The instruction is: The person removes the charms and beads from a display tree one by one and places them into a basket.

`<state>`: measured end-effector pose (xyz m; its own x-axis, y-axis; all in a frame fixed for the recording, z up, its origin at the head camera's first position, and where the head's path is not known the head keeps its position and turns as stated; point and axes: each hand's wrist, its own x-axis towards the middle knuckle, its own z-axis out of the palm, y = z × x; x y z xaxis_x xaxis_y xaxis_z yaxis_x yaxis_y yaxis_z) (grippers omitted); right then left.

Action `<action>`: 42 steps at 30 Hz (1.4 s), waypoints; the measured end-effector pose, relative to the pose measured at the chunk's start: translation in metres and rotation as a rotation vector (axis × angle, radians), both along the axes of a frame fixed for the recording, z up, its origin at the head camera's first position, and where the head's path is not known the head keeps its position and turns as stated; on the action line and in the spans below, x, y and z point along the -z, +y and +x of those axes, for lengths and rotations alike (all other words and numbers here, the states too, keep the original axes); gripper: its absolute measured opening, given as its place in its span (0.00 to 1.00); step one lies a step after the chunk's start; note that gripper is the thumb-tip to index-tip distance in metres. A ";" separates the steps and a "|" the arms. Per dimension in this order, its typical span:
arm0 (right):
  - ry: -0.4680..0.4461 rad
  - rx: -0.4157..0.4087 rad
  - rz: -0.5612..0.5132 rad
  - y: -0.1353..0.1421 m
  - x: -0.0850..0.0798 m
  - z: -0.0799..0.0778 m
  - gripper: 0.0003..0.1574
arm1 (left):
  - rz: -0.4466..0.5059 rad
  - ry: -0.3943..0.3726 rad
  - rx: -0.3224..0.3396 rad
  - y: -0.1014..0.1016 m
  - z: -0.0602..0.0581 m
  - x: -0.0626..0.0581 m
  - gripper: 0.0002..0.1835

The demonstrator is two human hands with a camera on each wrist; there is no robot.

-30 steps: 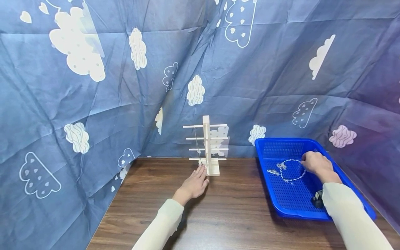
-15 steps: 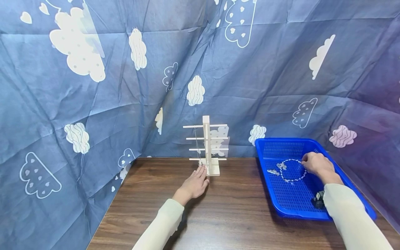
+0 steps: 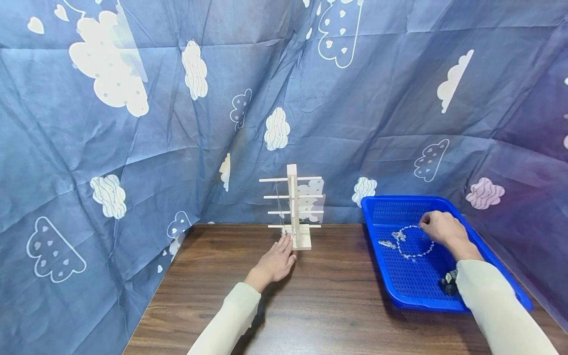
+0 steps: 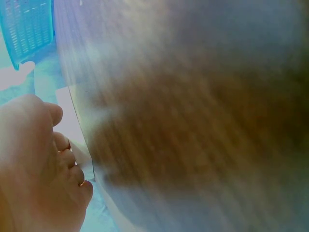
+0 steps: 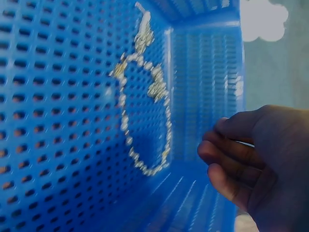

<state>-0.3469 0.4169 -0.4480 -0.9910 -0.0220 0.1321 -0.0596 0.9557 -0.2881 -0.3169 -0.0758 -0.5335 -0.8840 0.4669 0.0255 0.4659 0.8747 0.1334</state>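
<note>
A pale wooden jewelry stand (image 3: 291, 197) with several crossbars stands upright near the table's back edge. A thin chain (image 3: 279, 199) hangs from its top left bar. My left hand (image 3: 274, 260) lies with fingers extended against the stand's base (image 3: 304, 239). My right hand (image 3: 443, 230), fingers bent and thumb near the index finger, hovers over the blue basket (image 3: 426, 304). Whether something thin lies between those fingertips cannot be made out. A beaded necklace (image 5: 124, 123) lies looped in the basket, apart from the fingers in the right wrist view.
Small shiny jewelry pieces (image 3: 388, 244) lie left of the necklace. The basket's raised walls surround the right hand. A patterned blue cloth (image 3: 239, 64) hangs behind the brown wooden table (image 3: 328, 301). A black wrist device (image 3: 449, 283) is at the right sleeve.
My right hand has moved a little left and up over the necklace. My left hand stays at the stand's base, and the necklace keeps its place.
</note>
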 end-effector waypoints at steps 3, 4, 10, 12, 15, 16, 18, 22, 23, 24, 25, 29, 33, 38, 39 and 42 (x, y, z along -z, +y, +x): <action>0.048 -0.021 -0.001 -0.012 -0.005 -0.002 0.13 | 0.007 -0.005 -0.002 0.000 0.001 -0.001 0.33; 0.061 -0.028 -0.001 -0.017 -0.007 -0.002 0.14 | 0.011 -0.006 -0.002 0.000 0.001 0.000 0.33; 0.121 -0.065 -0.002 -0.045 -0.021 -0.002 0.14 | 0.015 -0.005 0.000 0.000 -0.001 0.000 0.33; 0.132 -0.078 -0.004 -0.055 -0.026 -0.001 0.14 | 0.013 -0.002 0.002 0.001 -0.002 0.000 0.33; 0.142 -0.097 -0.017 -0.071 -0.035 0.001 0.14 | 0.012 0.002 0.005 0.001 -0.002 0.000 0.33; 0.144 -0.098 -0.023 -0.076 -0.038 0.002 0.14 | 0.012 0.002 0.005 0.001 -0.002 0.000 0.33; 0.155 -0.105 -0.033 -0.087 -0.044 0.002 0.14 | 0.010 0.002 0.004 0.000 -0.002 0.001 0.33; 0.165 -0.119 -0.058 -0.111 -0.056 0.004 0.14 | 0.009 -0.002 0.001 0.001 -0.001 0.001 0.33; 0.175 -0.126 -0.061 -0.116 -0.059 0.004 0.14 | 0.007 -0.003 0.000 0.000 -0.001 0.001 0.33; 0.181 -0.134 -0.065 -0.122 -0.062 0.004 0.14 | 0.007 -0.006 0.000 0.000 -0.001 0.001 0.33; 0.186 -0.141 -0.069 -0.127 -0.065 0.005 0.14 | 0.006 -0.005 0.000 0.001 -0.001 0.001 0.33; 0.216 -0.173 -0.081 -0.149 -0.073 0.006 0.13 | -0.006 -0.004 0.001 0.000 -0.002 0.001 0.33; 0.240 -0.211 -0.100 -0.170 -0.076 0.006 0.11 | -0.007 -0.007 -0.001 0.000 -0.003 0.002 0.33; 0.254 -0.277 -0.110 -0.195 -0.072 0.008 0.10 | 0.012 -0.006 0.005 0.001 -0.001 0.002 0.33; 0.252 -0.290 -0.112 -0.201 -0.071 0.009 0.10 | 0.016 -0.003 0.007 0.000 -0.001 0.002 0.33; 0.236 -0.318 -0.125 -0.216 -0.068 0.012 0.09 | 0.027 0.005 0.010 0.000 -0.001 0.002 0.33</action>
